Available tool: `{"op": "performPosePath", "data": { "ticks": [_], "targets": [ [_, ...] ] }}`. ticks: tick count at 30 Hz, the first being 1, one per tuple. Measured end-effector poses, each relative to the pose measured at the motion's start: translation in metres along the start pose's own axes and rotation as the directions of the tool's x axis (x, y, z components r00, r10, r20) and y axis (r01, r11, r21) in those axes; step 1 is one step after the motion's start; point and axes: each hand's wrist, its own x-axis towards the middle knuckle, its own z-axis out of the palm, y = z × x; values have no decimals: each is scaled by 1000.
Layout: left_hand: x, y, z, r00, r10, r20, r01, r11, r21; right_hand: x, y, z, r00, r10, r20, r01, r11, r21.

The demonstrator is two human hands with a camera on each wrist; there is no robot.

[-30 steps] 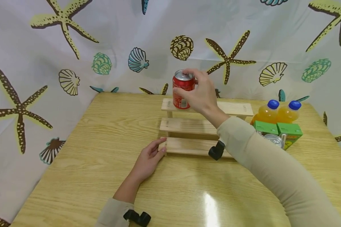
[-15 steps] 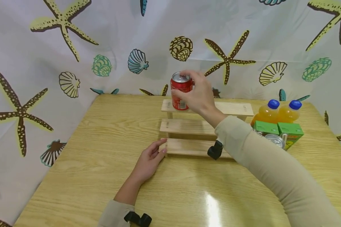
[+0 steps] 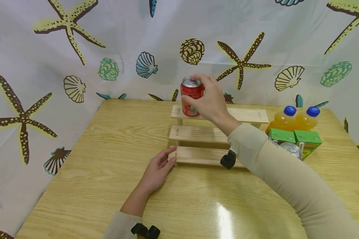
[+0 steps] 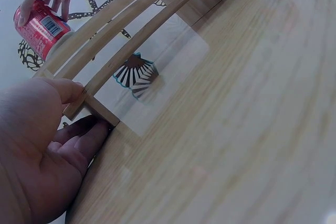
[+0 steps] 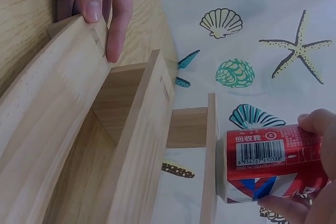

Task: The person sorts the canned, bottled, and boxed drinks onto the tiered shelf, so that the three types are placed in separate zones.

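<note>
A red can (image 3: 189,99) stands upright at the left end of the top step of a three-tier wooden rack (image 3: 197,154). My right hand (image 3: 210,101) grips the can near its top, thumb on the near side and fingers behind. In the right wrist view the can (image 5: 262,163) has its base against the top board. My left hand (image 3: 155,171) holds the left end of the lowest step; in the left wrist view the thumb of this hand (image 4: 37,145) lies on the board's end and the fingers are under it.
Right of the rack stand two orange drink bottles with blue caps (image 3: 306,120), two green cartons (image 3: 308,138) and a silver-topped can (image 3: 291,149). A patterned curtain (image 3: 122,36) hangs behind the wooden table (image 3: 107,172).
Compared with a second ago, the can and my right hand sit slightly lower and a little to the left. My left hand keeps its hold on the rack.
</note>
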Motion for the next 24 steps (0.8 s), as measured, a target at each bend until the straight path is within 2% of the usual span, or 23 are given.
{"op": "performPosePath", "data": {
  "ticks": [12,24],
  "targets": [
    [0,-2,-1,1000,-2,9,2,1000,-3,-2,2,-3,999,-2,44,2,1000,-2],
    [2,-1,-1,1000,2,-1,-2,1000,-14,-5,6,-7,996,-76,49,73,995,74]
  ]
}}
